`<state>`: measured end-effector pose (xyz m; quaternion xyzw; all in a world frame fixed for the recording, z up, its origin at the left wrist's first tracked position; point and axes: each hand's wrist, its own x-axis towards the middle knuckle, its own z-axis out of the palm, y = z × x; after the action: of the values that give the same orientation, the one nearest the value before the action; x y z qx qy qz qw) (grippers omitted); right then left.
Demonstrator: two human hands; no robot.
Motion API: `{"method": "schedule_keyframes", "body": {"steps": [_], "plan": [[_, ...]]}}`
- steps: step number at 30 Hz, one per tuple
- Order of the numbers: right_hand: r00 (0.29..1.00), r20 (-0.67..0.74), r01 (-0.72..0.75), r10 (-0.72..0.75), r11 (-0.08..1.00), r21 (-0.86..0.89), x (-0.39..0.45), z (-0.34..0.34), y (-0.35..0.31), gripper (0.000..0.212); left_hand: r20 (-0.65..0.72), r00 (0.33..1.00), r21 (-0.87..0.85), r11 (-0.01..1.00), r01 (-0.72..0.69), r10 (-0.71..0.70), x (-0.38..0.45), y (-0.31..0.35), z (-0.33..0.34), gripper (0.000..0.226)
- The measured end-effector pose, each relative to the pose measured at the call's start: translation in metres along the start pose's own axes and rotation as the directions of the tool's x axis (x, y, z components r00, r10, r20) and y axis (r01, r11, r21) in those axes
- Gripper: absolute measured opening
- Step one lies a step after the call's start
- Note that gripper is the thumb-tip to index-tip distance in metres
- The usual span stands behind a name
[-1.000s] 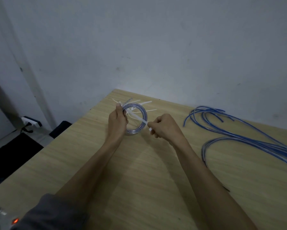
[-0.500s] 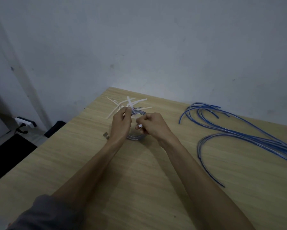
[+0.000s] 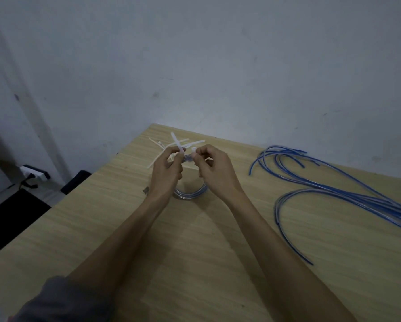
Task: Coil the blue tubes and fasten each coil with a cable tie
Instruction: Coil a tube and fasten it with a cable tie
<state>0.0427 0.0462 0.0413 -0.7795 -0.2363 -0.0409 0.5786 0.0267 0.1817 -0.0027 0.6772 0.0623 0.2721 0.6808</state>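
Near the worktop's [image 3: 125, 228] 12 o'clock edge, the left hand [image 3: 165, 173] and right hand [image 3: 214, 169] each pinch an end of a white cable tie [image 3: 177, 142] over the blue coil [image 3: 190, 194]. Loose blue tubes [image 3: 334, 194] lie at 3 o'clock; spare ties [image 3: 157, 145] sit just beyond the hands.

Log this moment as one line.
left hand: pinches cable tie | right hand: pinches tie end | coil: untied | loose tubes: waiting

A pale wooden tabletop [image 3: 125, 217] is set against a grey wall [image 3: 218, 66]; a white power strip [image 3: 33, 174] is seen on the floor at left.
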Motion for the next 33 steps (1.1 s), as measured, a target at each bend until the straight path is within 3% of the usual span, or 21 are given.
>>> {"method": "schedule_keyframes", "body": {"steps": [6,11,16,21,27,33], "plan": [[0.998,0.009,0.065,-0.065,0.997,-0.033,0.003,-0.005,-0.006,0.013,-0.037,0.999,-0.014,0.999,0.029,-0.03,-0.002,0.001,-0.002,0.009],[0.985,-0.128,0.107,-0.117,0.991,-0.078,0.004,-0.003,-0.001,0.013,0.049,0.987,0.214,0.964,-0.16,0.153,-0.005,0.003,0.001,0.02],[0.971,-0.183,0.131,-0.154,0.983,-0.132,0.003,-0.006,-0.002,0.015,0.062,0.953,0.377,0.878,-0.296,0.295,-0.01,0.007,0.005,0.013],[0.976,-0.154,0.126,-0.152,0.978,-0.168,0.001,-0.006,-0.002,0.019,0.063,0.934,0.409,0.845,-0.346,0.352,-0.014,0.013,0.005,0.011],[0.997,-0.05,0.042,-0.052,0.984,-0.175,0.002,-0.008,0.001,0.022,0.106,0.937,0.407,0.845,-0.347,0.334,-0.014,0.015,0.003,0.01],[0.985,-0.126,0.092,-0.115,0.98,-0.177,0.007,-0.011,0.005,0.009,0.225,0.937,0.271,0.906,-0.325,0.269,-0.014,0.024,0.003,0.02]]}}
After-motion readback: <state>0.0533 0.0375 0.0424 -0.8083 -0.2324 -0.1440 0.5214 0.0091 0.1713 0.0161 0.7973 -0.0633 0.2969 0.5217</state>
